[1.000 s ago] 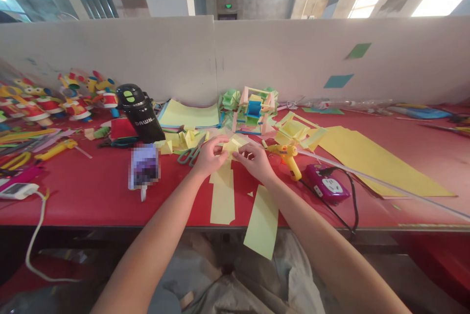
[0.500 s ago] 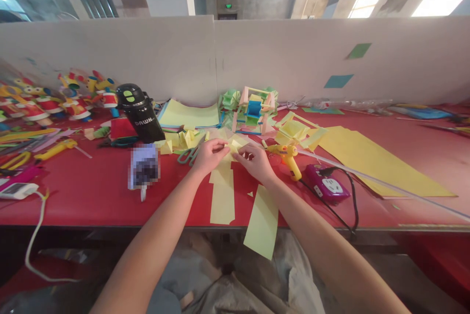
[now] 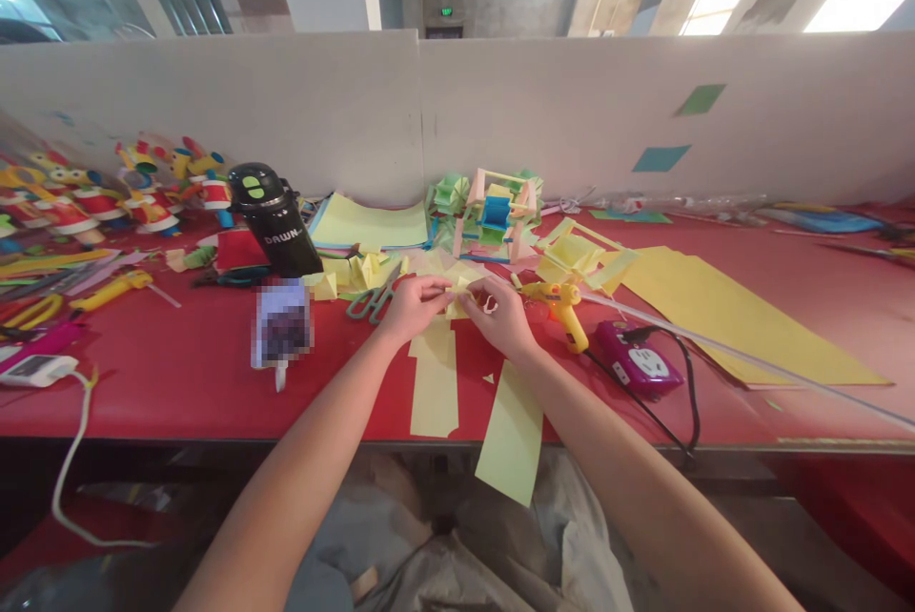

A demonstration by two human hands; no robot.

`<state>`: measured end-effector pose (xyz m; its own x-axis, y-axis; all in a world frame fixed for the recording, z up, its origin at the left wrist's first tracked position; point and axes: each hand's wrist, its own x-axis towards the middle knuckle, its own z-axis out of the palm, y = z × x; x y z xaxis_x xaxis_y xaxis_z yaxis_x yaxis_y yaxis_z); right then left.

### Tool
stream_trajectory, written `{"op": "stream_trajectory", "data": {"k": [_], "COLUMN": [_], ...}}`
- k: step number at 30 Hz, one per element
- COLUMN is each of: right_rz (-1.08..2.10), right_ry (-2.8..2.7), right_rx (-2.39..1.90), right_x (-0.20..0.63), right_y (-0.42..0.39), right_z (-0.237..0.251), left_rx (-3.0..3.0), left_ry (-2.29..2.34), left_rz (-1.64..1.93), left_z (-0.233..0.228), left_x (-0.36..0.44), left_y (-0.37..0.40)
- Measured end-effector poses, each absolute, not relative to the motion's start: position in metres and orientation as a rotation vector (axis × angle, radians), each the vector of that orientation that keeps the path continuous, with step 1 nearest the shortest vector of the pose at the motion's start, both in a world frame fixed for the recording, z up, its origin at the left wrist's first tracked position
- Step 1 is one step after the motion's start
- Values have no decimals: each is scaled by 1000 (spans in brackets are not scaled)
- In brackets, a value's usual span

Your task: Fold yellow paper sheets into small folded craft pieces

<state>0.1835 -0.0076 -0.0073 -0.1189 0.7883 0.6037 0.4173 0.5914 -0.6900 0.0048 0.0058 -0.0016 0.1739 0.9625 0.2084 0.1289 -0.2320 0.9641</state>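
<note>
Between my two hands is a small folded piece of yellow paper [image 3: 459, 301]. My left hand [image 3: 418, 307] pinches its left side with thumb and fingers. On the other side my right hand [image 3: 502, 315] closes on its right edge, fingers curled. Below them a pale yellow paper strip [image 3: 435, 393] lies on the red table, and a second strip [image 3: 513, 436] hangs over the front edge under my right forearm. Green-handled scissors [image 3: 367, 305] lie just left of my left hand. A yellow glue gun [image 3: 561, 305] rests right of my right hand.
A black flask [image 3: 275, 226] and a blurred-out upright object [image 3: 282, 324] stand at left. A paper-and-stick model [image 3: 498, 214] sits behind my hands. The purple power socket [image 3: 639, 361] with its cord and large yellow sheets [image 3: 729, 316] lie at right.
The folded yellow paper has turned a little between my fingers and come slightly lower. Both hands stay in nearly the same place.
</note>
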Motion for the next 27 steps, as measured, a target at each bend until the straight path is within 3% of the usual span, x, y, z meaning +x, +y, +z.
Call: {"op": "stream_trajectory", "data": {"k": [27], "right_rz": [501], "right_ry": [-1714], "right_rx": [-949], "right_x": [182], "right_y": [-9], "right_z": [-4], "left_rx": [1566], "left_ry": [1029], "left_rz": [1140], "left_z": [2], "left_x": [6], "left_y": [4]}}
